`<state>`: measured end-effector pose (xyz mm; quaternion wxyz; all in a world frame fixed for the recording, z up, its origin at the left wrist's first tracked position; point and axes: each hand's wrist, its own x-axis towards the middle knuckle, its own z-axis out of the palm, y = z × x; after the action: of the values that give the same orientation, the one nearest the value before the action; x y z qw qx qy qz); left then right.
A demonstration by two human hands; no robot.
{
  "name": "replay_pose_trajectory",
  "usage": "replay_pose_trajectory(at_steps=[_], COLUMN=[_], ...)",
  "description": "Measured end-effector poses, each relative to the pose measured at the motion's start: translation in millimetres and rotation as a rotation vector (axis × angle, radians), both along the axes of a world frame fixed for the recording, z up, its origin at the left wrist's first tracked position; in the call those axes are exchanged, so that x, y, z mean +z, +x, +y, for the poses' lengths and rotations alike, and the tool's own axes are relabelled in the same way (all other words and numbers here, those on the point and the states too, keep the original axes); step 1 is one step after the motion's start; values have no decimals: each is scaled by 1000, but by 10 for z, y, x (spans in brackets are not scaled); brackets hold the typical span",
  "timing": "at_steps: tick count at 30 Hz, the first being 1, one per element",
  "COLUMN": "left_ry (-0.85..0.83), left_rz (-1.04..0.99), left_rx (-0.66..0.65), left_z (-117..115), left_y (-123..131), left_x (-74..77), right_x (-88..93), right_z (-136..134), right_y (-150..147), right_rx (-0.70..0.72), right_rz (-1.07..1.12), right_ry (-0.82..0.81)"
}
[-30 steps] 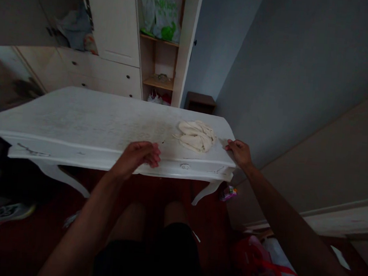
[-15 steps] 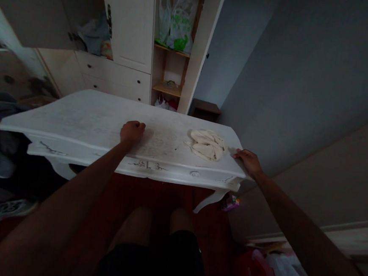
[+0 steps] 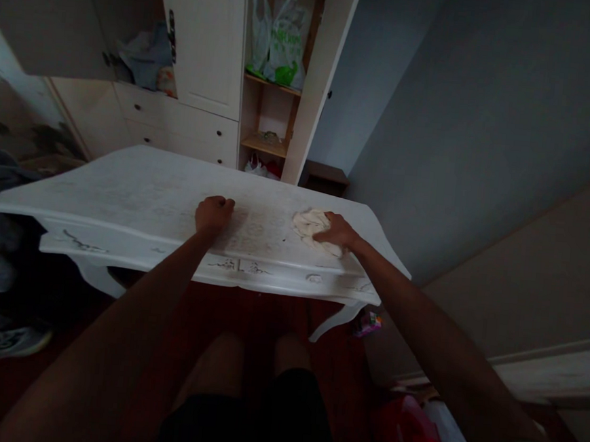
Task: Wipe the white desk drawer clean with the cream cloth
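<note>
A white table [image 3: 139, 188] with curved edges and carved drawer fronts stands before me, its top smudged with greyish marks. Closed into a fist, my left hand [image 3: 214, 215] rests on the middle of the tabletop; nothing shows in it. To the right, my right hand [image 3: 338, 231] grips a crumpled cream cloth [image 3: 311, 223] lying on the table, thumb and fingers around its right side. The palm side of this hand is hidden. A small dark speck [image 3: 284, 240] is on the surface left of the cloth.
Behind the table stands a white wardrobe [image 3: 207, 44] with open doors and plastic bags [image 3: 284, 46] on a shelf. A grey wall [image 3: 466, 125] rises on the right. On the floor are a pink box [image 3: 367, 323], red and white bags [image 3: 411, 434] and a shoe [image 3: 4, 348].
My right hand has moved left from the table's right edge onto the cloth and taken hold of it. The cloth is bunched and slightly further left. My left hand stays in place.
</note>
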<state>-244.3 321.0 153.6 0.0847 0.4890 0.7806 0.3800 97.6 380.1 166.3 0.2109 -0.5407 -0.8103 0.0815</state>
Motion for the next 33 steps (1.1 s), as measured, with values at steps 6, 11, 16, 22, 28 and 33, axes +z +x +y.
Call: replay_pose_trajectory(at_steps=[6,11,16,22,28,33], left_ry=[3,24,46,41,53,102], left_rz=[8,11,-7,-10,-18,-58], left_rx=[2,-17,-1,2,12,11], left_z=[-23,-15,-18,-33,-12,-27], left_y=[9,1,6,11,-5,-3], left_x=[17,-5,-14,-5,-41,-49], right_x=[-145,-591,-1054,-1332,-1423,-1486], right_z=[-822,-1644,-1609,-1394,-1458,-1528], right_y=[-588,-890,-883,-885,-1021,-814], right_rx=[86,351,534,596,511,471], right_rz=[73,-49,-228,-350,-310,-276], right_ry=[202,467,613,523,490,533])
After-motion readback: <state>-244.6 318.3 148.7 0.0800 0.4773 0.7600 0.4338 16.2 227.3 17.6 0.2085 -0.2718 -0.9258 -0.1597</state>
